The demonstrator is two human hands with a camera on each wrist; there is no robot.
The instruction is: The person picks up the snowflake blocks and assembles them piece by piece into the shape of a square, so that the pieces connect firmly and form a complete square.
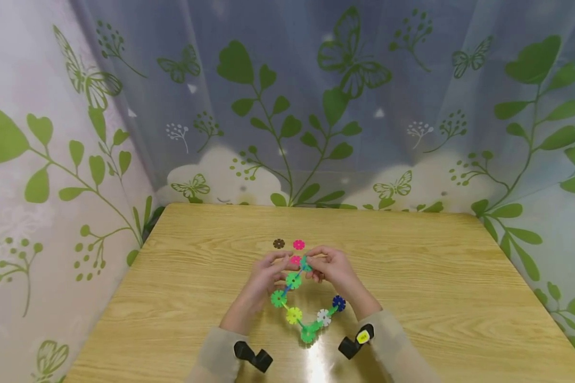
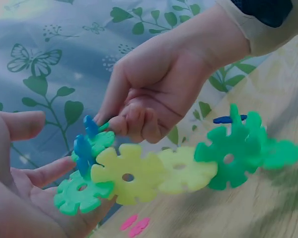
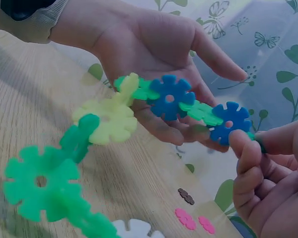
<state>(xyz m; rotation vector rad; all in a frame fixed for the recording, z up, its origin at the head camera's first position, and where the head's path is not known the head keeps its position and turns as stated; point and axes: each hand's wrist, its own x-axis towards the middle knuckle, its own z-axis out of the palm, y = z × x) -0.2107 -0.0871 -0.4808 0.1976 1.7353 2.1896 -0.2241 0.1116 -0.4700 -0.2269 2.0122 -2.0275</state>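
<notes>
A chain of notched plastic flower discs [image 1: 290,314], in green, yellow, blue and white, curves between the two hands and toward the front of the table. My right hand [image 1: 337,270] pinches the green disc [image 1: 304,263] at the chain's far end between thumb and fingertips. In the right wrist view those fingers partly cover that disc, which joins a blue disc [image 3: 219,130]. My left hand [image 1: 264,276] is under and beside the same stretch, thumb apart and fingers extended, its palm [image 2: 20,198] facing the chain. A dark blue disc [image 1: 338,304] ends the other side.
Beyond the hands, a brown disc [image 1: 279,243], a pink disc [image 1: 298,244] and a second pink disc [image 1: 295,259] lie loose on the wooden table [image 1: 196,239]. A leaf-patterned curtain [image 1: 287,133] hangs behind the table's back edge.
</notes>
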